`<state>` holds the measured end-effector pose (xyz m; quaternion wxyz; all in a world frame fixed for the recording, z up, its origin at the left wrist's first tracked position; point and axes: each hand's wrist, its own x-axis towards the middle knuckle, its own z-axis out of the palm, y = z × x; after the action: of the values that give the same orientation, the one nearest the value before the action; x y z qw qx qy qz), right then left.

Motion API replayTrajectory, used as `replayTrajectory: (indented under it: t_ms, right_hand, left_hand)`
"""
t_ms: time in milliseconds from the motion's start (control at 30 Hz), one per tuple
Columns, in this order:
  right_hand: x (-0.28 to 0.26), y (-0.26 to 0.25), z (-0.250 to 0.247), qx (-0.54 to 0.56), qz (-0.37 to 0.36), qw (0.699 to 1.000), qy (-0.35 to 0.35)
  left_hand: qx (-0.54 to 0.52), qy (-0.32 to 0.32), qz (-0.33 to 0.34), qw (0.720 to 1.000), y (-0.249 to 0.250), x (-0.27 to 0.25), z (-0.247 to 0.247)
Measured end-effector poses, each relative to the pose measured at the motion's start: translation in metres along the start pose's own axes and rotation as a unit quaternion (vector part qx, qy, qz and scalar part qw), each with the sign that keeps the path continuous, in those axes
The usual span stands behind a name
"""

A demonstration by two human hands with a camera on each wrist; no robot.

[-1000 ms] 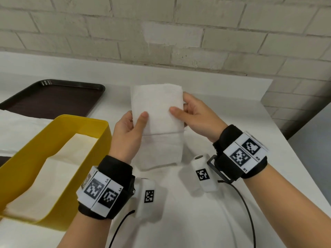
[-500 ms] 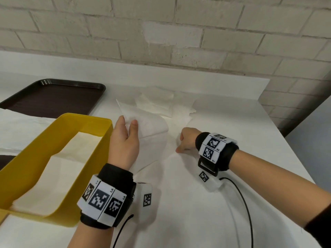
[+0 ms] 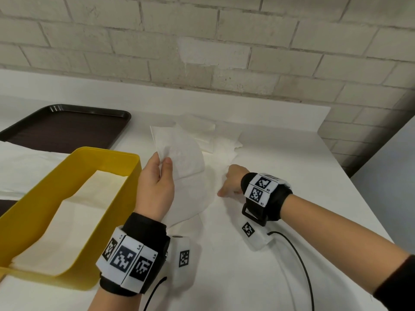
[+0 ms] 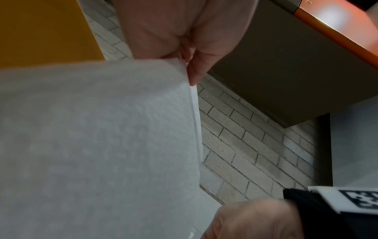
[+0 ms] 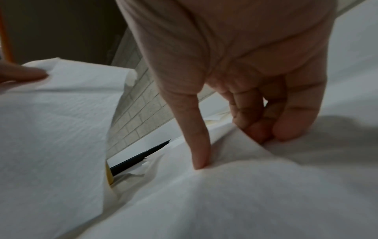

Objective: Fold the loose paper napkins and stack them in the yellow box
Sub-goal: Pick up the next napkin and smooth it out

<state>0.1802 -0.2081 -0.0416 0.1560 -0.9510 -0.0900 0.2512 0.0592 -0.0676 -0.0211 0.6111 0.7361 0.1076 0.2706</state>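
Observation:
My left hand (image 3: 162,159) pinches one corner of a folded white napkin (image 3: 182,153) between thumb and fingers, just right of the yellow box (image 3: 132,176). The napkin droops toward the table; in the left wrist view it (image 4: 92,137) fills the lower left below my left hand (image 4: 184,64). My right hand (image 3: 224,187) is down on the white-covered table with its fingers curled. In the right wrist view my right hand (image 5: 231,150) has its thumb pressed on a white napkin (image 5: 235,161), a raised fold caught between thumb and fingers. Flat white napkins (image 3: 67,221) lie inside the box.
Several loose crumpled napkins (image 3: 208,138) lie at the back of the table, near the brick wall. A dark brown tray (image 3: 67,124) sits at the back left. The table edge (image 3: 350,176) runs along the right.
A second ago both hands held the napkin upright between them. My right hand has let go and dropped to the table; the napkin now hangs from my left hand alone, nearer the box.

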Motion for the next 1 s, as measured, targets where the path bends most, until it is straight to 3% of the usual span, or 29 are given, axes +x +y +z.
replayTrajectory:
  t_ms: [133, 233, 367, 500, 600, 667, 833, 933, 1000]
  right_hand:
    - [0.003, 0.012, -0.005, 0.081, -0.034, 0.996, -0.032]
    - [-0.012, 0.025, -0.018, 0.169, -0.107, 0.98, 0.014]
    - [-0.047, 0.037, -0.044, 0.407, -0.206, 0.887, 0.078]
    - [-0.074, 0.026, -0.066, 0.496, -0.301, 0.808, 0.104]
    - [-0.086, 0.01, -0.07, 0.531, -0.347, 0.769, 0.084]
    - [-0.088, -0.001, -0.066, 0.526, -0.351, 0.771, 0.079]
    - [-0.073, -0.015, -0.039, 0.455, -0.27, 0.84, 0.123]
    - [-0.069, -0.017, -0.029, 0.392, -0.248, 0.88, 0.102]
    - [-0.067, -0.018, -0.028, 0.376, -0.244, 0.889, 0.094]
  left_hand:
    - [-0.027, 0.001, -0.023, 0.999, 0.003, 0.001, -0.002]
    - [-0.045, 0.004, -0.032, 0.998, 0.006, 0.001, -0.004]
    - [-0.06, 0.008, -0.043, 0.997, 0.004, 0.002, -0.004]
    - [-0.083, -0.008, -0.057, 0.995, 0.003, 0.002, 0.003]
    - [-0.108, -0.026, -0.072, 0.991, 0.004, 0.0, 0.009]
    - [-0.15, -0.051, -0.097, 0.983, 0.004, -0.001, 0.012]
    - [-0.229, -0.072, -0.123, 0.963, 0.01, -0.005, 0.01]
    - [-0.241, -0.087, -0.117, 0.959, 0.014, -0.006, 0.009]
    - [-0.246, -0.086, -0.118, 0.958, 0.015, -0.007, 0.009]
